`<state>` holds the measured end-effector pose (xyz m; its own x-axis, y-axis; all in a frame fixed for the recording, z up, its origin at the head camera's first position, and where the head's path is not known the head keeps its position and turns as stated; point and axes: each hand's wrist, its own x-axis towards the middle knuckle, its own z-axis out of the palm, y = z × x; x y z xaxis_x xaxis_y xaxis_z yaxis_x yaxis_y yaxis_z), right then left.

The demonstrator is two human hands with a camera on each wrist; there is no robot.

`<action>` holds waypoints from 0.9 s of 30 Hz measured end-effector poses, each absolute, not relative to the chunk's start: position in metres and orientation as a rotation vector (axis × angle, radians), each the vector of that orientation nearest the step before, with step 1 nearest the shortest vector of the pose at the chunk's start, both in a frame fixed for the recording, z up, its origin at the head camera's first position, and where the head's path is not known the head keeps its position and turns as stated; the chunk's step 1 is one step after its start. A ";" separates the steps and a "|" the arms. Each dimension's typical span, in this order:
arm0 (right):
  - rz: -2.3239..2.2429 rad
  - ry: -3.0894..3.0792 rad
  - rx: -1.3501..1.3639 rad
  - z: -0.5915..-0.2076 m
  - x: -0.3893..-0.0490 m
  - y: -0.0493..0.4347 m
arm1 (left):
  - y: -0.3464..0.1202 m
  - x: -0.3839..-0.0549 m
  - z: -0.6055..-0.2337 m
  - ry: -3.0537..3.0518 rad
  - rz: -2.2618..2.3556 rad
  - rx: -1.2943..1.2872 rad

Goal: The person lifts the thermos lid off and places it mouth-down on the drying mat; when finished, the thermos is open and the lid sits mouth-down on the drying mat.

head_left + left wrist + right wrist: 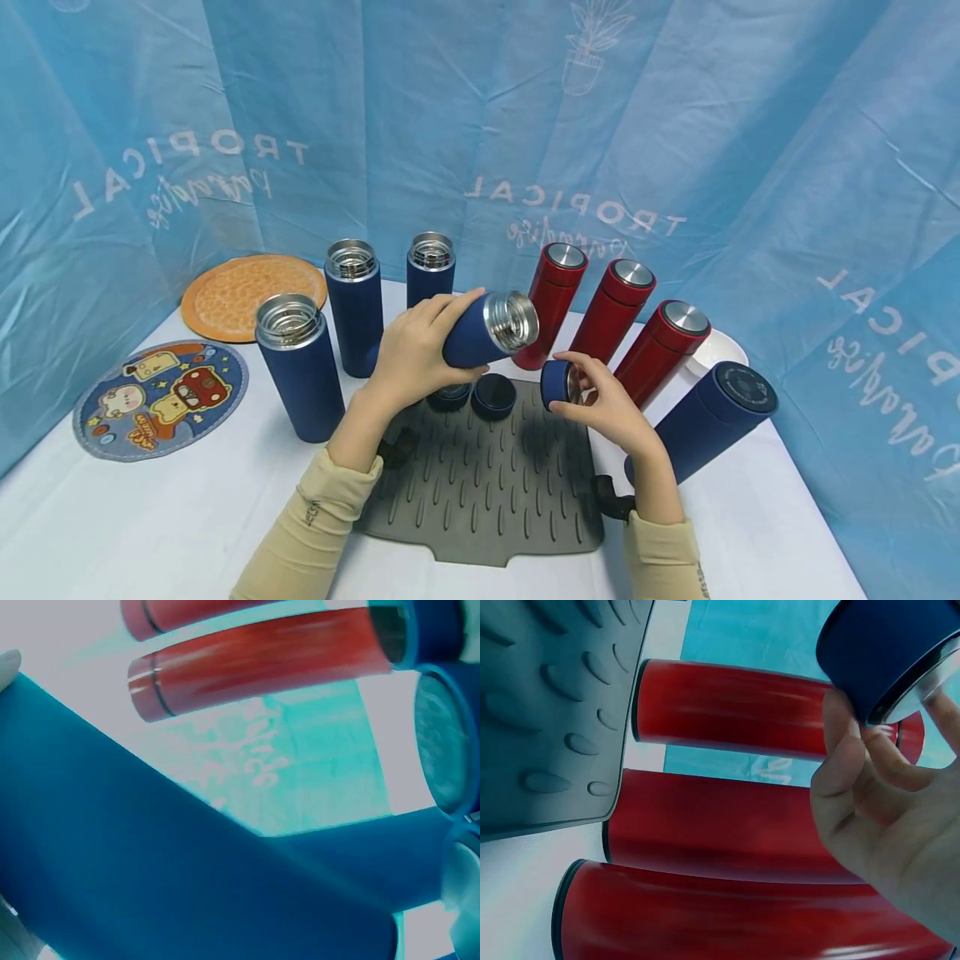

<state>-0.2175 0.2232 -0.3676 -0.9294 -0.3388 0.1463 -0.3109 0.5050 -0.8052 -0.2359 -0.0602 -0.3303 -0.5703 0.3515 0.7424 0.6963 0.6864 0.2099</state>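
Note:
My left hand point(416, 350) grips a blue thermos bottle point(468, 333) tilted on its side over the grey mat, its bare steel mouth facing right. That bottle point(165, 840) fills much of the left wrist view. Between thumb and fingers, my right hand point(607, 404) pinches a blue lid point(555, 383) a short way right of the mouth, apart from it. In the right wrist view the lid point(892, 656) shows its silver inner part. Two dark-topped blue lids, one point(493, 396) beside the other point(450, 398), lie at the mat's back edge under the held bottle.
Uncapped blue bottles point(300, 375) point(354, 312) point(431, 275) stand left and behind. Capped red bottles point(555, 304) point(611, 308) point(660, 350) and a capped blue bottle point(705, 425) stand right. A ridged grey mat point(480, 500), round placemats point(255, 292) point(161, 400) and a white bowl point(716, 352) lie around.

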 end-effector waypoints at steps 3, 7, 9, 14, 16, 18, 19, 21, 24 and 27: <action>-1.410 2.724 -0.570 -0.369 -0.218 0.222 | -0.057 -0.238 -0.321 -2.242 -0.885 -0.744; -1.395 2.736 -0.562 -0.371 -0.218 0.221 | -0.050 -0.244 -0.316 -2.273 -1.189 -0.650; -1.387 2.738 -0.556 -0.372 -0.219 0.221 | -0.046 -0.249 -0.318 -2.288 -1.299 -0.615; -1.371 2.743 -0.540 -0.373 -0.219 0.221 | -0.036 -0.263 -0.330 -2.288 -1.493 -0.590; -1.368 2.747 -0.538 -0.372 -0.219 0.220 | -0.033 -0.268 -0.336 -2.273 -1.524 -0.594; -1.362 2.751 -0.540 -0.372 -0.219 0.220 | -0.031 -0.273 -0.343 -2.262 -1.540 -0.606; -1.360 2.752 -0.543 -0.372 -0.219 0.220 | -0.030 -0.275 -0.347 -2.256 -1.551 -0.608; -1.356 2.753 -0.549 -0.372 -0.220 0.220 | -0.028 -0.279 -0.354 -2.256 -1.552 -0.605; -1.349 2.758 -0.549 -0.373 -0.220 0.220 | -0.025 -0.284 -0.364 -2.270 -1.561 -0.594; -1.339 2.769 -0.543 -0.374 -0.220 0.220 | -0.023 -0.288 -0.372 -2.292 -1.564 -0.577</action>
